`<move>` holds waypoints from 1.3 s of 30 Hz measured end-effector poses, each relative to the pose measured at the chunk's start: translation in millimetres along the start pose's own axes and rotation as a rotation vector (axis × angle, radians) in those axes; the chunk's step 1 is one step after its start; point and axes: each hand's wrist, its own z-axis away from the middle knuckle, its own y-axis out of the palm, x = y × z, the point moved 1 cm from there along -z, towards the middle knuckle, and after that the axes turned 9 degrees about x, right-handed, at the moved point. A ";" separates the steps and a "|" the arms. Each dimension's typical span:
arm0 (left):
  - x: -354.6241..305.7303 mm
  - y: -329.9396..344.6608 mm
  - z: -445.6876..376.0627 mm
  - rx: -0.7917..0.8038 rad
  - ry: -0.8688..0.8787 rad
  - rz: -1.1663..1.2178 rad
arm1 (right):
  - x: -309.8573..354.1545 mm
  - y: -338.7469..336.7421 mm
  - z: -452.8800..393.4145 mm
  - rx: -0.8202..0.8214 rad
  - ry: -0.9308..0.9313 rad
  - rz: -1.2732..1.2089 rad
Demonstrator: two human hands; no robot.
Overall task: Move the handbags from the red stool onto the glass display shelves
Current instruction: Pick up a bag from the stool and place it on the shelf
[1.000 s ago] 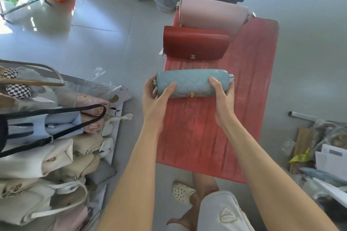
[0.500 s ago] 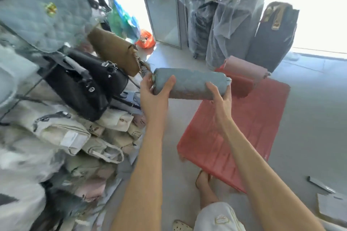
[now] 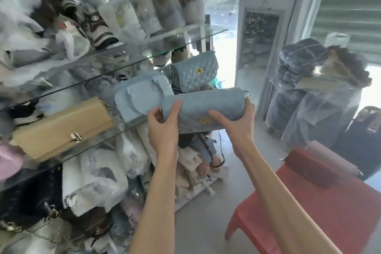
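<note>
Glass shelves (image 3: 144,59) crowded with bags fill the left of the shop, with a bright doorway behind them. Held in the air just in front of the shelf edge is the quilted blue handbag (image 3: 204,112), lying lengthwise, its gold clasp facing the camera. The left hand (image 3: 164,128) grips its left end, thumb over the top, and the right hand (image 3: 235,125) cups its right end from below, fingers wrapped round the far side. This looks like the carrying step, nearly done: the bag is off the red stool (image 3: 338,210) but not yet set down.

Just left of the handbag, a pale blue bag with handles (image 3: 140,97) rests on the shelf; behind it stands a quilted blue flap bag (image 3: 195,72). Further left lies a tan clutch (image 3: 64,128). The next move probably calls for finding a gap among these, which looks tight. Down right of the handbag, on the stool, a dark red bag (image 3: 309,168) and a pink bag (image 3: 329,155) wait.
</note>
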 end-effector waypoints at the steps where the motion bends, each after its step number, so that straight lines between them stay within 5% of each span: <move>1: -6.2 -9.1 -1.4 -0.021 0.002 0.040 | 8.3 10.2 -4.7 0.042 -0.020 -0.002; 17: -127.7 -157.4 -16.0 -0.402 0.244 0.089 | 93.4 187.2 -33.1 0.736 -0.212 -0.209; 22: -164.8 -220.6 -32.9 -0.435 0.252 0.007 | 110.1 237.6 -22.3 0.753 -0.252 -0.225; 30: -198.8 -294.8 -89.3 -0.241 0.227 -0.092 | 146.4 322.5 -35.2 0.747 -0.265 -0.214; 39: -172.2 -355.8 -180.8 -0.100 0.205 -0.111 | 153.0 387.8 -54.1 0.726 -0.358 -0.023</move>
